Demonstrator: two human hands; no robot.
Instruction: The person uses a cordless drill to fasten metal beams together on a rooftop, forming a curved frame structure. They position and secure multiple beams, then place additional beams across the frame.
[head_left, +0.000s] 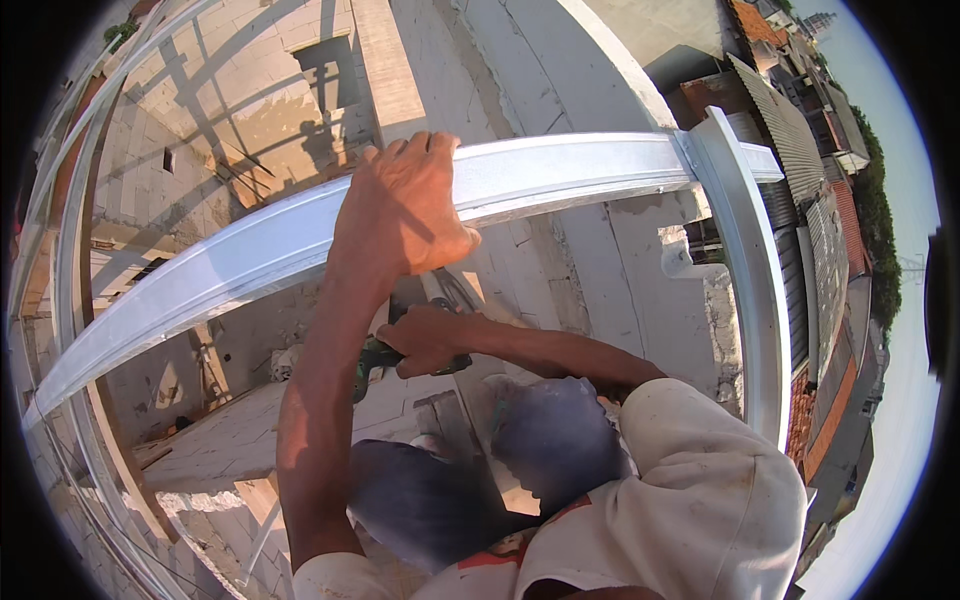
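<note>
Gripping from above, the left hand [400, 205] is closed over the top edge of a long, pale silver metal beam [250, 250] with a folded rim, fingers curled over its far side. That beam runs from the lower left up to the right, bowed by the lens, bright in sun, with a faint shadow of the arm across it. At its right end it meets a second silver metal rail [755, 290] running downward, the two joined at a corner. Below the beam and nearer the body, the right hand [430, 340] is wrapped shut around a dark green and black power tool [375, 358], held just under the left wrist. Most of the tool is hidden by the left forearm; its working end cannot be made out. Grey block walls [600, 240] lie far below.
</note>
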